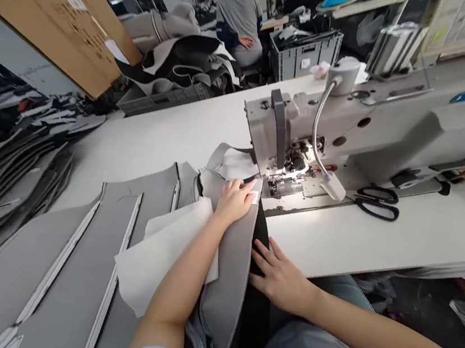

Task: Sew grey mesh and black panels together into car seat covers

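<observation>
A grey mesh fabric panel [232,264] with a black panel [255,312] along its right side runs from my lap up to the needle of a grey sewing machine [348,126]. My left hand [235,200] presses flat on the grey panel just in front of the presser foot [276,182]. My right hand [281,279] lies with fingers spread on the black panel at the table's front edge. A white backing sheet [158,261] lies under my left forearm. Neither hand grips anything.
Sewn grey pieces with white seams [77,268] trail off to the left over the white table [377,237]. Black scissors [377,202] lie right of the needle. A stack of cut grey pieces [7,174] sits far left. A seated person [239,17] works behind, beside a grey crate [305,50].
</observation>
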A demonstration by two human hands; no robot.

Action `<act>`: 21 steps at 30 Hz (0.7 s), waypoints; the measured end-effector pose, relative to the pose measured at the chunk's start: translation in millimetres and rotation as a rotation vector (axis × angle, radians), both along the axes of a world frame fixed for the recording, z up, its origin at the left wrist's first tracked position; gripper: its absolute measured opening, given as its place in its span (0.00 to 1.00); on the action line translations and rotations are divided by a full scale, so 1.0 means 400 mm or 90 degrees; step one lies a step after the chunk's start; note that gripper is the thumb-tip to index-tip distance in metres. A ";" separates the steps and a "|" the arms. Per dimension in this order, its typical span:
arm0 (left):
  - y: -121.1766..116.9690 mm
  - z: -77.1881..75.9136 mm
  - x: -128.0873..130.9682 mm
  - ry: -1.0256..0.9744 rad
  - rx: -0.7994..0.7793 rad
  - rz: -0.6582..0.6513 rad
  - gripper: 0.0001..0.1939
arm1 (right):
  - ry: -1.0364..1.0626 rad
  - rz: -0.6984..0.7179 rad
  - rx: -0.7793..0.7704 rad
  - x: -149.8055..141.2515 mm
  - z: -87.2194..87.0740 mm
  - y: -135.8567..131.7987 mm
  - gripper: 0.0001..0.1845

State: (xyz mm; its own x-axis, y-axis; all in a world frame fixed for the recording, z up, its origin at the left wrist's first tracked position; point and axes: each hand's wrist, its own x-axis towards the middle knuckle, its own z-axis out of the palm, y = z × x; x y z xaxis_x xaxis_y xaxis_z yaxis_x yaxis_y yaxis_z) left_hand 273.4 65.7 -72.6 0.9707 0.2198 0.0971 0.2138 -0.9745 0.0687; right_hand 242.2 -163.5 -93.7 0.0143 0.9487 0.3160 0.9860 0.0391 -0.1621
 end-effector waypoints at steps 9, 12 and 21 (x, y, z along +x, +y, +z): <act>-0.107 -0.014 0.004 -0.041 -0.070 0.056 0.19 | 0.018 -0.035 0.036 -0.024 -0.005 -0.060 0.13; -0.135 -0.018 -0.006 -0.090 -0.117 0.039 0.18 | 0.043 -0.052 0.021 -0.035 0.003 -0.087 0.15; -0.136 -0.049 0.011 -0.164 -0.139 0.038 0.14 | 0.059 -0.056 -0.008 0.025 0.008 -0.071 0.13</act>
State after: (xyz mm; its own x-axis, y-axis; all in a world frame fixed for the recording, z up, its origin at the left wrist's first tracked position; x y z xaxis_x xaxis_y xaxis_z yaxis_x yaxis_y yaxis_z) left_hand 278.0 11.4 -92.2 0.9049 0.3184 0.2823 0.2184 -0.9169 0.3339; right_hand 252.1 -192.1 -90.4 0.1271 0.9463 0.2971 0.9662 -0.0504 -0.2528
